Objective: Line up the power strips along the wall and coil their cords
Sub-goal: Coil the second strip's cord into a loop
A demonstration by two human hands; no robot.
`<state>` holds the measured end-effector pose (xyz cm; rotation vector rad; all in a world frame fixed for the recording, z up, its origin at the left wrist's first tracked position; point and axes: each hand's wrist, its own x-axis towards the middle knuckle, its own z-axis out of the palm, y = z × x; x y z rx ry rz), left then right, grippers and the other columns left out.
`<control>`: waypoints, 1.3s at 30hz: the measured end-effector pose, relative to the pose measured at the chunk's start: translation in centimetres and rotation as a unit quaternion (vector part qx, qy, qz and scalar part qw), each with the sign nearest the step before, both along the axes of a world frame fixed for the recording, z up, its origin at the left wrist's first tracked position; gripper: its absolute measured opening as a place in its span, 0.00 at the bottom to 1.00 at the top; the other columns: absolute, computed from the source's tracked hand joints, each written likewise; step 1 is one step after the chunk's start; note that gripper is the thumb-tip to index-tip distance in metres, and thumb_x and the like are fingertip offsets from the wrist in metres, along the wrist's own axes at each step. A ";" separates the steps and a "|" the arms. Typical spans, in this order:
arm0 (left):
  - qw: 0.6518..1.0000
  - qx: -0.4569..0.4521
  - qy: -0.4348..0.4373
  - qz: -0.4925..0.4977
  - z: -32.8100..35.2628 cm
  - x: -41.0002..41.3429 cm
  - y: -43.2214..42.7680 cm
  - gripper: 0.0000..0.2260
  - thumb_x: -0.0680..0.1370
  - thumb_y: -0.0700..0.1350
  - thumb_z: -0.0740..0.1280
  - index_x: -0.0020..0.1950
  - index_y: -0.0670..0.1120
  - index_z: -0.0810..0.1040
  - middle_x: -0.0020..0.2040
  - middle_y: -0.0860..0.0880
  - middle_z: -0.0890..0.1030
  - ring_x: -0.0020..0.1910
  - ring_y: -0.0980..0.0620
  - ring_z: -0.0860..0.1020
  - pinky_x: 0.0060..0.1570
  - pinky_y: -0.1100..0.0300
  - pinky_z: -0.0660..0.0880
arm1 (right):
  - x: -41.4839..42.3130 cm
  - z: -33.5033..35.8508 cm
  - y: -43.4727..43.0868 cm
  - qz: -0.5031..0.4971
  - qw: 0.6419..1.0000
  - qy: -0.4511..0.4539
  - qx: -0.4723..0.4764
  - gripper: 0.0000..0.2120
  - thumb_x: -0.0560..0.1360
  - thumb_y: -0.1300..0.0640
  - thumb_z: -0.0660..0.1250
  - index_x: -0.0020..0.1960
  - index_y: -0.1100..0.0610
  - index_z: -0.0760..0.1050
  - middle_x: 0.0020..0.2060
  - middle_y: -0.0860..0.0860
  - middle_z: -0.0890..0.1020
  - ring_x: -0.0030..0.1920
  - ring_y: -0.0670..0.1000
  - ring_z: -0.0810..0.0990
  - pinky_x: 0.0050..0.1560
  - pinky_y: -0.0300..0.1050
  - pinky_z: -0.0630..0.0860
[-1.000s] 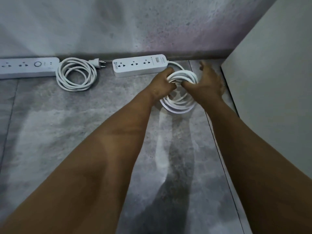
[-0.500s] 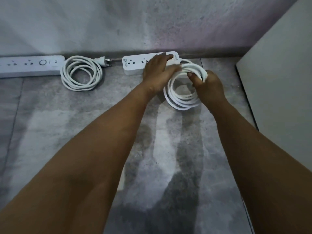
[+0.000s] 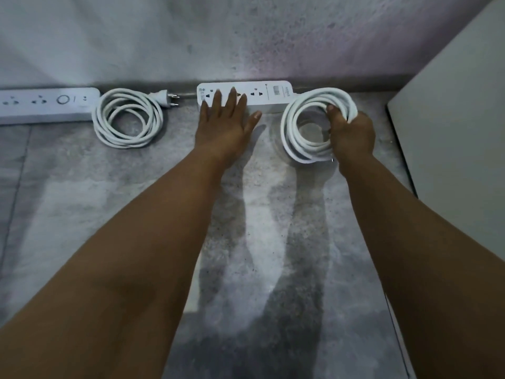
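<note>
A white power strip (image 3: 269, 97) lies against the base of the wall, centre right. My left hand (image 3: 222, 124) rests flat on its left half, fingers spread, holding nothing. To the strip's right, its white coiled cord (image 3: 303, 124) is held slightly lifted, with my right hand (image 3: 352, 132) shut on the coil's right side. Further left, a second white power strip (image 3: 46, 105) lies along the wall, and beside it its own coiled cord (image 3: 125, 119) lies flat on the floor with the plug (image 3: 164, 98) pointing right.
The grey wall (image 3: 246, 36) runs across the top. The floor (image 3: 82, 187) is mottled grey tile. A pale panel or cabinet side (image 3: 451, 119) stands at the right, close to the held coil.
My left hand left the coil and moved onto the strip, pressing flat. My right hand kept the coil and shifted it to the right of the strip. The camera view moved closer.
</note>
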<state>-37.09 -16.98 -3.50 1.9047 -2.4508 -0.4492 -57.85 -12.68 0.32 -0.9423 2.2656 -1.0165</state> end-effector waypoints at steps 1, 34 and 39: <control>1.000 -0.011 -0.007 0.002 -0.2 0.2 0.0 0.30 0.82 0.62 0.40 0.81 0.50 0.45 0.81 0.49 0.44 0.79 0.46 0.39 0.76 0.46 0.37 | -0.1 0.0 -0.2 -0.013 1.000 -0.003 -0.001 0.23 0.76 0.42 0.65 0.59 0.60 0.77 0.53 0.56 0.83 0.53 0.56 0.81 0.54 0.49 0.77; 0.990 -0.135 -0.028 0.027 -2.9 2.0 0.7 0.35 0.80 0.64 0.41 0.80 0.43 0.48 0.81 0.42 0.47 0.79 0.41 0.43 0.77 0.47 0.39 | 0.1 -5.8 -6.7 0.038 0.795 0.590 -0.138 0.13 0.75 0.58 0.62 0.59 0.52 0.76 0.55 0.52 0.81 0.51 0.55 0.78 0.53 0.50 0.64; 0.992 -0.121 -0.034 0.027 -2.7 2.0 0.7 0.33 0.82 0.62 0.44 0.80 0.43 0.46 0.81 0.43 0.44 0.79 0.42 0.40 0.77 0.47 0.38 | -1.2 -6.1 -5.8 0.107 0.729 0.652 -0.178 0.14 0.80 0.54 0.58 0.59 0.55 0.78 0.58 0.50 0.81 0.57 0.54 0.79 0.63 0.53 0.67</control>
